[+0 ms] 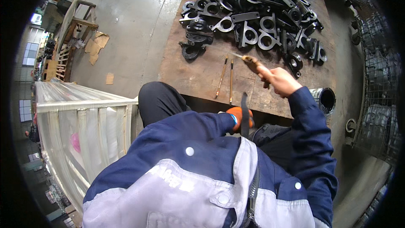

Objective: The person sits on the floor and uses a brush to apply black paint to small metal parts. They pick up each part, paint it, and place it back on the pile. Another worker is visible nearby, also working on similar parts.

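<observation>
My right hand [283,81], bare, reaches over the near right part of the wooden table. Its fingers are closed around a slim tool [248,60] with a brownish handle and a thin pale tip pointing left; its exact kind is unclear. In an orange glove, my left hand [234,113] is low by my lap at the table's near edge, closed about a narrow dark strip-like piece [245,112] seen edge-on. Two thin brushes, a left one [221,79] and a right one [231,81], lie on the table between my hands and the dark metal parts.
A heap of black metal brackets [247,17] with round holes covers the far part of the wooden table [179,69]. A metal cylinder [325,100] stands beside my right forearm. To the left is a pale slatted crate [88,103]; wire cages [377,71] line the right.
</observation>
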Motion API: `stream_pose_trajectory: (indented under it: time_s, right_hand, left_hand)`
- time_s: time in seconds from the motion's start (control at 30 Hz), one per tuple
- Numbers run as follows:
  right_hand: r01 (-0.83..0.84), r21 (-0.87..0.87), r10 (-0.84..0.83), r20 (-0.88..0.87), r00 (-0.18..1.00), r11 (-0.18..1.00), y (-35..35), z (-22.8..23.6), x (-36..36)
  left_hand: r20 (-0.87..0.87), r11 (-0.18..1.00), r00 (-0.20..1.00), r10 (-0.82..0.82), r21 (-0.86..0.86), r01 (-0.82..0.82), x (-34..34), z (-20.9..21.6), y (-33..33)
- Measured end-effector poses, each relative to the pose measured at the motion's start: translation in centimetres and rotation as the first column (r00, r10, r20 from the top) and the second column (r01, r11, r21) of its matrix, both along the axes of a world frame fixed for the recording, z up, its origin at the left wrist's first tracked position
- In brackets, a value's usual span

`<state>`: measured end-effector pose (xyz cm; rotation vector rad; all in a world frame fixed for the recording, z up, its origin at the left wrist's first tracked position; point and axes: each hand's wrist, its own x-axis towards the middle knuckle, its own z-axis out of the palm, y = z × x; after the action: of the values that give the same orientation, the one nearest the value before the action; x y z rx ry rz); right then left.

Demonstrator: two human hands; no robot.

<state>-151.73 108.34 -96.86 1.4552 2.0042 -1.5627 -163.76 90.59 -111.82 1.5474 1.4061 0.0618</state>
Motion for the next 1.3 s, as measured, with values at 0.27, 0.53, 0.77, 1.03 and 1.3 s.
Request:
stream_pose_trajectory:
  time_s: [0.27, 0.53, 0.77, 1.03, 1.3]
  right_hand:
    - [0.023, 0.274, -0.013, -0.036, 0.999, 0.961, -2.3, 3.2, -1.1]
    - [0.152, 0.281, -0.135, -0.078, 0.988, 0.948, -5.1, 7.5, 1.2]
    - [0.233, 0.239, -0.219, -0.081, 0.972, 0.943, -3.2, 6.6, 4.0]
    - [0.017, 0.163, -0.005, -0.073, 0.997, 0.987, -0.3, 2.7, -0.6]
    - [-0.053, 0.254, 0.054, 0.003, 0.999, 0.966, 1.3, 0.5, -2.6]
  left_hand:
    - [-0.211, 0.831, 0.967, 0.143, 0.557, -0.002, -7.2, 1.9, 0.1]
    - [0.463, 0.331, -0.032, 0.886, -0.679, -0.655, -5.4, 4.8, 2.7]
    - [-0.022, 0.867, 0.869, 0.494, 0.082, -0.491, -4.8, 2.6, 10.4]
    - [-0.203, 0.592, 0.594, 0.778, 0.554, -0.586, -30.6, 11.9, 17.7]
    - [-0.615, 0.859, 0.604, 0.506, 0.299, -0.415, -32.3, 6.0, 11.7]
